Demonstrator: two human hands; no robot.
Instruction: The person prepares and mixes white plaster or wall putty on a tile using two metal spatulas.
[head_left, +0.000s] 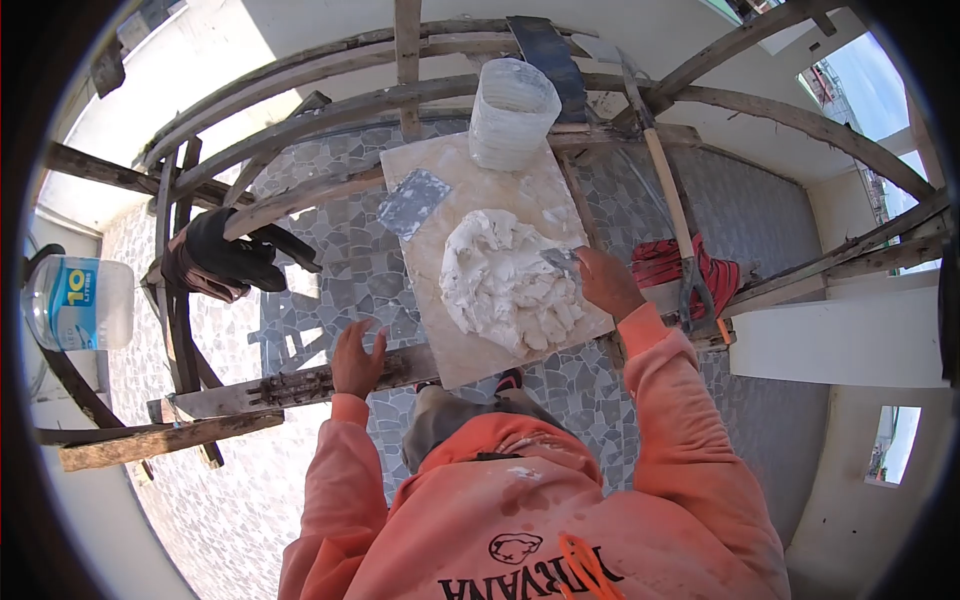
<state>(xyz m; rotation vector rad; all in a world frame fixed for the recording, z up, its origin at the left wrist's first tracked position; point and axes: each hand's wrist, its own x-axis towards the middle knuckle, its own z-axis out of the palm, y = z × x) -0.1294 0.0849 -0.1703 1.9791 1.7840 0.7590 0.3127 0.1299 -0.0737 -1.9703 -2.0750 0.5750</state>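
A large mound of white plaster (505, 280) lies on a pale board (425, 265) in front of me. At the mound's right edge my right hand (608, 283) is closed on a small trowel (560, 260), whose blade touches the plaster. My left hand (358, 358) is left of the board, its fingers apart and nothing in it. A flat grey plate (414, 203) smeared with white rests on the board's upper left. Behind the mound stands a whitish plastic container (513, 112).
Wooden scaffold beams (300, 388) surround me above a stone-patterned floor (330, 240). Dark cloth (225, 255) hangs at left, near a 10-litre bottle (85, 303). At right are a wooden-handled shovel (668, 180) and red-and-black cloth (715, 275).
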